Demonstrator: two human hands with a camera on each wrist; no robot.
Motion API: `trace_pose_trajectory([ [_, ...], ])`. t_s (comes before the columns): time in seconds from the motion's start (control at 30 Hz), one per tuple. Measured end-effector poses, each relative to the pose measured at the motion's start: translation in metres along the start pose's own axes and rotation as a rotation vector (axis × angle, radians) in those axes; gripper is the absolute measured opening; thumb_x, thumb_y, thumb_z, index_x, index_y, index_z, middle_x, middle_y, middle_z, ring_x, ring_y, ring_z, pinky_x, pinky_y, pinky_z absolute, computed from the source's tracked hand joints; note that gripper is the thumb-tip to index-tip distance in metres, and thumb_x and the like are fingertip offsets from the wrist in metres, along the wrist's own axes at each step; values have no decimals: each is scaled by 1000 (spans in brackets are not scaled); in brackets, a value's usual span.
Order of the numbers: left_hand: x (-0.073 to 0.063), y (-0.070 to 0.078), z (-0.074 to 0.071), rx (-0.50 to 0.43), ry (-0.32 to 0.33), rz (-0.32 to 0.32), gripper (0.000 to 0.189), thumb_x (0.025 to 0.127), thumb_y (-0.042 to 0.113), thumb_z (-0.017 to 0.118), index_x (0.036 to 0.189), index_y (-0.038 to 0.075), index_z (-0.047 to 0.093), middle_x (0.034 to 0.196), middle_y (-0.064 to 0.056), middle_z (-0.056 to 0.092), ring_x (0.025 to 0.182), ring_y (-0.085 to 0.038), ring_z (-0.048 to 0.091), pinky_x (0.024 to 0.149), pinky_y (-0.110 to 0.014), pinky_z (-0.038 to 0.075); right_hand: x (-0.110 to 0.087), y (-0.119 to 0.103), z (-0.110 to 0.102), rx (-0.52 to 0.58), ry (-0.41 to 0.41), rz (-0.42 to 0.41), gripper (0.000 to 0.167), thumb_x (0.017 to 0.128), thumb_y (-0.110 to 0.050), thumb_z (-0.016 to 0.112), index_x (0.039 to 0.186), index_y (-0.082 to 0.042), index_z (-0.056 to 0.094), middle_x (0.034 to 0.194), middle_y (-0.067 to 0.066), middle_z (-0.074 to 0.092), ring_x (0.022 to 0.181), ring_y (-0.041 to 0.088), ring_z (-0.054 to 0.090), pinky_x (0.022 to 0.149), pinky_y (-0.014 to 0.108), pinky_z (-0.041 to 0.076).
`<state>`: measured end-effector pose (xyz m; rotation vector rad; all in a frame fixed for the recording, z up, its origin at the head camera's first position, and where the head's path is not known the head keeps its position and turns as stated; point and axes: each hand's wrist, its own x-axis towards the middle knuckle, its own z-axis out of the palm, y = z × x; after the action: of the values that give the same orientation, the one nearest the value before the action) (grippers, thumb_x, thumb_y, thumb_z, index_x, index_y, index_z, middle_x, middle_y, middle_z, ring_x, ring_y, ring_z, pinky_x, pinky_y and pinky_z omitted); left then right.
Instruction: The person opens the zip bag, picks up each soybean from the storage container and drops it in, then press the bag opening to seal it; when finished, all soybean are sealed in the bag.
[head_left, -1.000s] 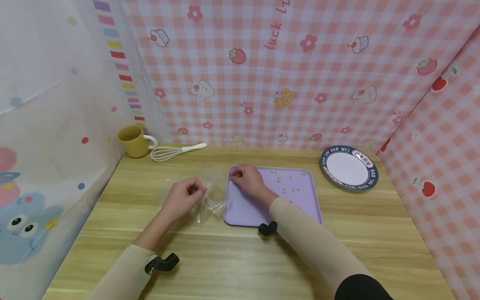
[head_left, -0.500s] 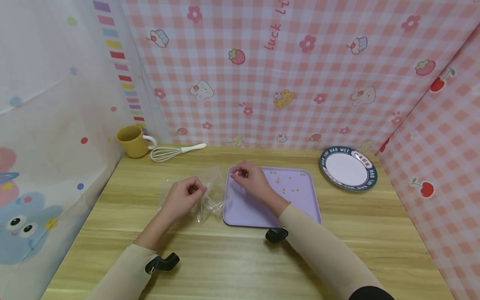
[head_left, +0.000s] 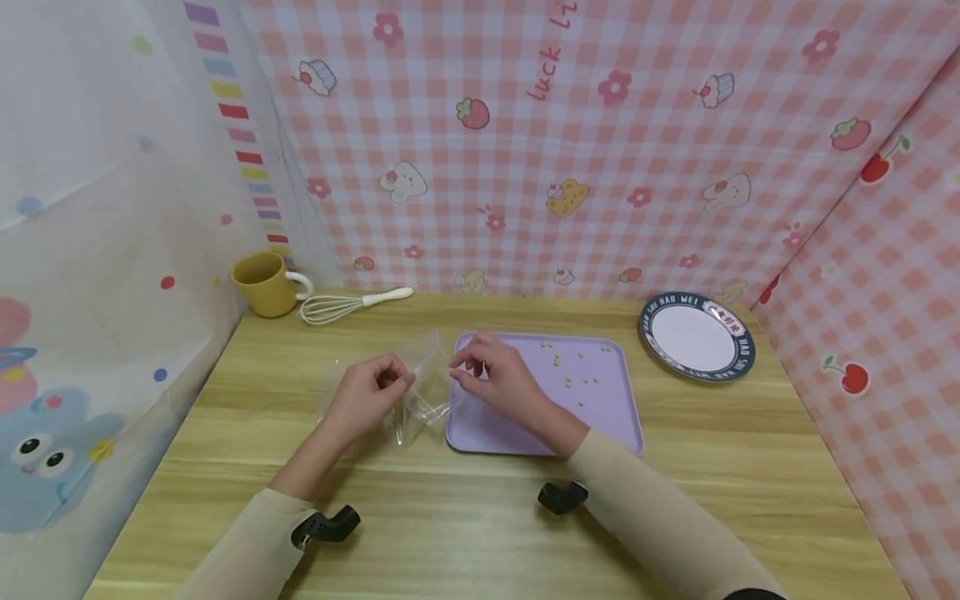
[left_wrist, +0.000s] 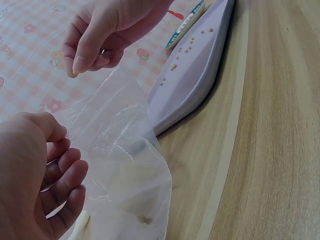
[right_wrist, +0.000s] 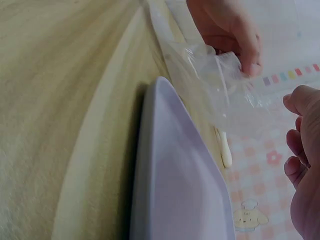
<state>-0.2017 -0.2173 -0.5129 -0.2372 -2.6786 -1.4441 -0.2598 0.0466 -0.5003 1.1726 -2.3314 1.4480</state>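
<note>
Plastic bag (left_wrist: 125, 160), outline faint, kernel (left_wrist: 75, 75) barely visible in right fingers (left_wrist: 88, 49)

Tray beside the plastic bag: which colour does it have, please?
The tray is light purple; the head view shows it best.

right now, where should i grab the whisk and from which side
I'd pinch its white handle from above, coming in from the right. The whisk lies on the table with that handle pointing right, away from the yellow mug, while its wire end sits close to it. The clear bag is on the near side, hence the approach from above.
</note>
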Motion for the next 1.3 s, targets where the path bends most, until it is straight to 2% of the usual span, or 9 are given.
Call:
trace_pose_trajectory([
  [0.1,1,1,0,3,3,5,14,104,13,76,91,14,72,77,1,65,70,-18,60,62,-29,49,0,-4,4,-34,-30,-55,10,95,-1,85,103,-6,80,91,3,62,80,18,60,69,38,57],
  [0.2,1,2,0,7,6,11,14,104,12,76,91,13,72,76,1,65,70,-18,59,62,-29,49,0,-7,6,-50,-47,-67,12,96,-1,84,107,-3,79,93,4,62,81,19,60,69,43,58],
  [0.33,1,3,0,6,7,12,14,104,11,76,90,12,72,76,1,65,70,-18,59,62,-29,48,-1,-9,5,-61,-52,-37,15,96,-1,84,111,-3,80,95,3,63,81,19,60,69,44,58],
  [0.47,1,4,0,1,5,3,14,104,12,76,91,13,72,76,1,65,71,-19,60,63,-29,48,-6,-11,-2,-60,-23,7,14,96,-2,84,109,-6,81,93,3,64,81,19,61,69,46,57],
  [0.57,1,4,0,-3,2,-2,13,105,13,75,92,13,72,77,1,65,71,-19,60,63,-29,49,-13,-10,-11,-54,3,29,12,96,-2,84,107,-6,81,91,3,64,79,20,60,68,45,56],
  [0.8,1,3,0,-11,2,6,12,104,12,75,92,12,73,78,0,66,71,-18,59,62,-28,49,-35,-2,-40,-48,22,53,13,94,0,86,103,-7,81,89,-1,64,76,19,60,65,35,53],
  [1.1,2,4,0,-4,2,-1,13,104,13,75,92,12,73,78,0,66,72,-18,59,63,-28,48,-74,15,-82,-68,-77,203,12,96,-2,85,106,-5,80,93,-5,67,82,14,61,69,28,52],
  [1.3,2,4,0,-8,8,0,13,104,11,76,91,12,72,77,0,65,72,-19,59,63,-28,48,-100,28,-99,-84,-168,279,15,96,-3,85,110,-6,79,93,-4,67,83,13,61,72,28,53],
])
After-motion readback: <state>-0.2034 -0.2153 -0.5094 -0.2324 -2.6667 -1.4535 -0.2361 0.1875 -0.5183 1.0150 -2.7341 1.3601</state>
